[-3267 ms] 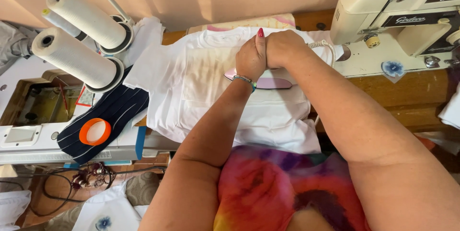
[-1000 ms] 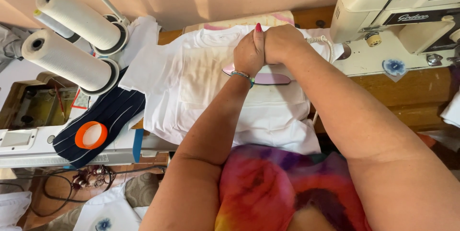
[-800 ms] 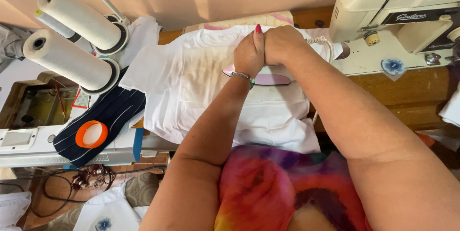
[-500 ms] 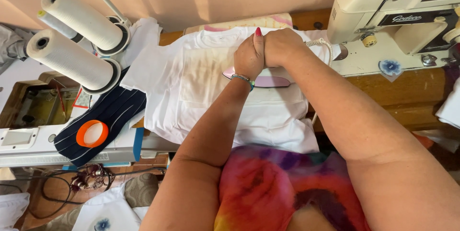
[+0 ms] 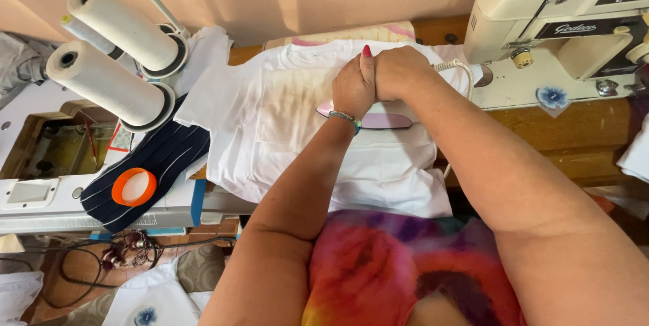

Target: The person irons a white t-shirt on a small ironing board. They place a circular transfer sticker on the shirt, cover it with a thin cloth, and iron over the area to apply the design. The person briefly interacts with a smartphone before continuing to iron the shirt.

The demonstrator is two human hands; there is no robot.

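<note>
A white T-shirt (image 5: 270,130) lies flat on a padded board, with a faint yellowish patch on its chest. A pink and white clothes iron (image 5: 378,120) rests on the shirt, and its coiled white cord (image 5: 454,68) runs off to the right. My right hand (image 5: 400,72) is closed over the top of the iron. My left hand (image 5: 353,84) presses against the right hand from the left, fingers folded over the same handle. The handle itself is hidden under both hands.
A cream sewing machine (image 5: 561,22) stands at the right on a wooden table (image 5: 554,130). Two large white thread cones (image 5: 108,83) sit at the left. A dark striped cloth (image 5: 162,164) carries an orange tape roll (image 5: 134,186). More white garments (image 5: 152,302) lie on the floor.
The hands and iron stay in the same spot on the shirt. Only the head camera has shifted slightly.
</note>
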